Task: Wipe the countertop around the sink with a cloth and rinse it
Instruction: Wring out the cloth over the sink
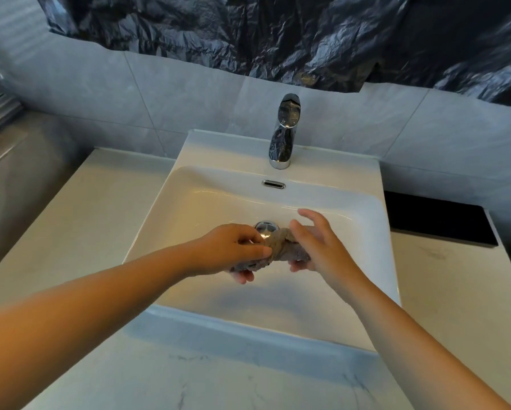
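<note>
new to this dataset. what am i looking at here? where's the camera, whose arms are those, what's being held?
There is no robot here. A person is doing the job with bare hands, and the single picture comes from a wide-angle camera worn on their head, looking forward and down. That is why both forearms reach in from the bottom edge.

The scene is a white sink set into a pale marbled countertop, with a chrome tap at the back and a metal drain in the basin. No stream of water shows from the tap.

The left hand and the right hand together hold a grey cloth, bunched and twisted between them over the basin.

A crumpled black plastic sheet hangs on the wall, and a flat black item lies to the right of the sink.
</note>
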The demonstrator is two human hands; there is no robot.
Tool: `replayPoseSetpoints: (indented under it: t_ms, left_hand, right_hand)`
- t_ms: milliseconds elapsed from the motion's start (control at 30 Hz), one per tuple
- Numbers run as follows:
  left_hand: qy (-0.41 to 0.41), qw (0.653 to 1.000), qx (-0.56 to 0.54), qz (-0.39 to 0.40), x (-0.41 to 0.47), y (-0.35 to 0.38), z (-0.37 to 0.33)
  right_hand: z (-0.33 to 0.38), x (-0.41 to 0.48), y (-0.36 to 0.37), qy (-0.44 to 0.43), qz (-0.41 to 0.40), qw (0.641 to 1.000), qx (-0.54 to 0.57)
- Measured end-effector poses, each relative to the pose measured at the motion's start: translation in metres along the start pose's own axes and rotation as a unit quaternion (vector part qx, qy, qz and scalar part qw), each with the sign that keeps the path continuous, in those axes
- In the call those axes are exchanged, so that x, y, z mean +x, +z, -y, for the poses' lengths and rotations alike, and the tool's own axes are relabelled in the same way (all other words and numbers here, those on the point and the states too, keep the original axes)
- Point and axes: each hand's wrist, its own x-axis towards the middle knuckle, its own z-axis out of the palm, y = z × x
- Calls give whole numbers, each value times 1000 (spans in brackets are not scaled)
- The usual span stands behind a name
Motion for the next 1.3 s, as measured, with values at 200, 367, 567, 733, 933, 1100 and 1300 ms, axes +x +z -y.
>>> replayPoseSetpoints:
  t_ms: [200,367,567,733,933,1100,1300]
  left_hand:
    - [-62,957,-205,195,-11,-11,-5]
    - [-73,950,-154,262,-13,-13,-15]
    - [-69,967,20,245,-16,-11,-25]
    - [-9,930,342,132,-13,10,-24]
    - [87,849,520,-14,-2,29,2]
    - [132,831,536,-67,7,28,15]
    - [113,901,415,-52,9,26,16]
  right_hand:
    - [-26,-28,4,-274,-130,948,-93]
    - [-17,-13,16,-293,-125,946,-52]
    - [-25,-2,14,-262,-97,944,-178]
    - [-25,6,11,-202,-43,942,-264]
    - [-29,19,21,65,-11,985,-157]
    - [-23,17,22,276,41,960,4]
    - [-17,15,12,134,37,986,-93]
